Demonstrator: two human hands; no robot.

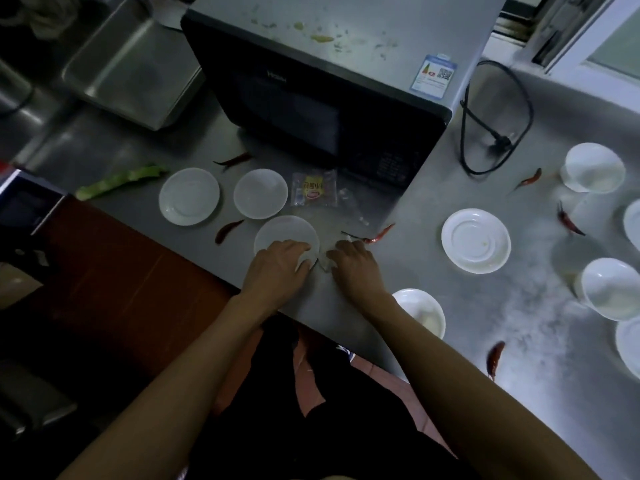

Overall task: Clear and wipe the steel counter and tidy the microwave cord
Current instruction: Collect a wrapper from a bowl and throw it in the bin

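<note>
On the steel counter (408,209) stands a black microwave (311,109); its black cord (498,112) loops loose to its right. My left hand (277,268) grips the near rim of a small white saucer (285,232) by the counter's front edge. My right hand (353,268) rests with curled fingers on a clear plastic scrap (325,263) beside that saucer. Two more saucers (188,195) (260,192) lie behind, with a clear snack wrapper (314,188) in front of the microwave.
Several dried red chillies (381,233) are scattered over the counter, and a green vegetable strip (121,181) lies at the left. White saucers and bowls (476,240) (594,167) (611,289) fill the right side. A steel sink (128,64) sits at the back left.
</note>
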